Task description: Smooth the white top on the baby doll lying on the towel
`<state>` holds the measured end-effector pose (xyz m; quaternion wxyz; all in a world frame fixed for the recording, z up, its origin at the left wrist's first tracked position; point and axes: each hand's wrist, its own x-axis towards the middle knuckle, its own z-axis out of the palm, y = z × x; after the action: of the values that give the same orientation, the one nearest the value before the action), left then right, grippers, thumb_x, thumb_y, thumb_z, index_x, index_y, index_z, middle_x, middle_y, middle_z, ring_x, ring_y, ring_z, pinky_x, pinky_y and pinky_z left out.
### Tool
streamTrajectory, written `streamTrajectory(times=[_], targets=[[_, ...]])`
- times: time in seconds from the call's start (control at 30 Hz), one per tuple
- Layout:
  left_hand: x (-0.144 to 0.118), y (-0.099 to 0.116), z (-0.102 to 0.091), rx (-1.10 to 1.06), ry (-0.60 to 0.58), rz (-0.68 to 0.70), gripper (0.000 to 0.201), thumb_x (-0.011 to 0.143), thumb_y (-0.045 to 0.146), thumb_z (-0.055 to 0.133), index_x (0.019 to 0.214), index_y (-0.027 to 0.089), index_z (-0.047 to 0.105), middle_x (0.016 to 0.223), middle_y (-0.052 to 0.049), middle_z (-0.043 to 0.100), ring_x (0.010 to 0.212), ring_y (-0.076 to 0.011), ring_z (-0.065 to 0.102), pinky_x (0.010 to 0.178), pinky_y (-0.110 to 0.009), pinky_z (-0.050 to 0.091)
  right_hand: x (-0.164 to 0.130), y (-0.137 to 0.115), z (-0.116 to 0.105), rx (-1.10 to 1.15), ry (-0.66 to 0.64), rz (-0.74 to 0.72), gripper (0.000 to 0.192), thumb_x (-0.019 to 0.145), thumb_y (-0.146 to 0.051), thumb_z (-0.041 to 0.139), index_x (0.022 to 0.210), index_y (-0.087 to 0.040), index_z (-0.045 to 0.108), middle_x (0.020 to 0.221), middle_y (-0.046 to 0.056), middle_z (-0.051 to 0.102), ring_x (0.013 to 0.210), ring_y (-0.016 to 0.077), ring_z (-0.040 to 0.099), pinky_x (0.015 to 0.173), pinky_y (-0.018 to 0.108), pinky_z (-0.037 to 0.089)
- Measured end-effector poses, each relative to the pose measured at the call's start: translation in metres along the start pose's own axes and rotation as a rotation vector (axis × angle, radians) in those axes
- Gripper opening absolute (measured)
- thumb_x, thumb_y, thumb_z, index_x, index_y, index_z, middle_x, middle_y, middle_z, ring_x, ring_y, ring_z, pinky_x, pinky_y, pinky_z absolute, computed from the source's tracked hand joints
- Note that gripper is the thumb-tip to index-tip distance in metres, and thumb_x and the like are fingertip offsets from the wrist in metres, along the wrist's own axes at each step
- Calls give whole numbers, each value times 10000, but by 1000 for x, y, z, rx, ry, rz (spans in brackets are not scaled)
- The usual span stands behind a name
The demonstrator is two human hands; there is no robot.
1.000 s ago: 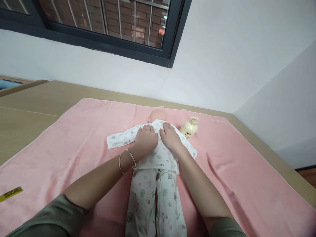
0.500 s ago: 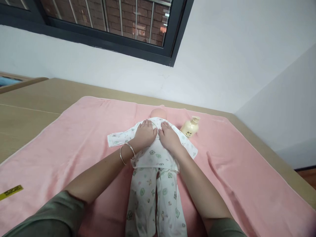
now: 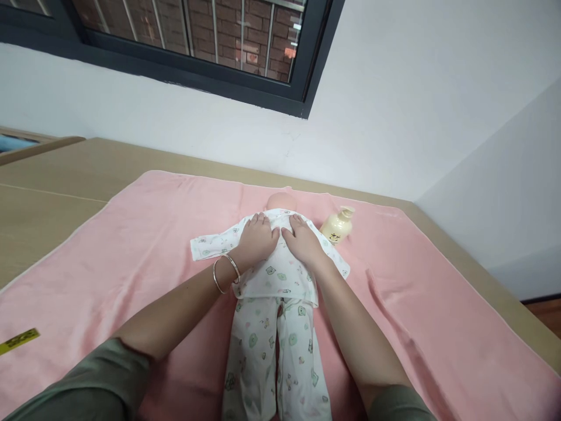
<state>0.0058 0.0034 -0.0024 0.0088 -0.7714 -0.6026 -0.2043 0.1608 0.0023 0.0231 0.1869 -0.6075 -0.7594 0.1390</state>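
Both palms flat, gripping nothing: left hand [image 3: 256, 238] and right hand [image 3: 302, 241] press doll [image 3: 280, 263]; barely shifted since; bottle [image 3: 336, 225] at two o'clock.

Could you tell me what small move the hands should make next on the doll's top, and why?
Probably slide both palms outward toward the sleeves: the left hand and right hand lie flat, side by side, on the doll's printed top, near the collar.

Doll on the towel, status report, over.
Both hands flat: left hand, right hand on doll chest. Doll lies on pink towel. Bottle beside, clear.
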Motion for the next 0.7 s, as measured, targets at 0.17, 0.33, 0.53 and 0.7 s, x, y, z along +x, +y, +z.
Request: streamTrajectory(times=[0.17, 0.33, 0.53, 0.7], targets=[[-12, 12, -12, 78, -21, 60, 503, 1013, 295, 345, 1288, -17, 628, 1388, -279, 614, 1325, -365, 559, 1070, -485, 441, 1, 4, -9, 24, -3, -25, 595, 1009, -410, 430, 1493, -66, 466, 1593, 176, 428, 1507, 269, 355, 1231, 392, 281], [-9, 10, -13, 60, -28, 95, 436, 978, 254, 391, 1198, 13, 679, 1285, -275, 672, 1266, -349, 597, 1029, -467, 468, -9, -17, -10, -162, 12, -10, 486, 1044, -327, 359, 1359, -34, 584, 1483, 225, 546, 1430, 293, 459, 1173, 400, 347], [6, -6, -13, 22, -57, 40, 408, 968, 274, 391, 1174, 73, 679, 1296, -210, 676, 1258, -320, 586, 1071, -458, 441, -29, -45, -2, -323, 18, -35, 462, 1033, -272, 369, 1344, -27, 606, 1442, 236, 582, 1416, 304, 485, 1157, 393, 372], [1, 1, -20, 36, -89, 1, 439, 991, 338, 376, 1078, 71, 713, 1209, -222, 700, 1239, -353, 583, 1076, -519, 419, -14, -24, -4, -173, 19, -35, 494, 1050, -282, 318, 1415, -45, 551, 1519, 200, 518, 1452, 263, 445, 1192, 379, 344]])
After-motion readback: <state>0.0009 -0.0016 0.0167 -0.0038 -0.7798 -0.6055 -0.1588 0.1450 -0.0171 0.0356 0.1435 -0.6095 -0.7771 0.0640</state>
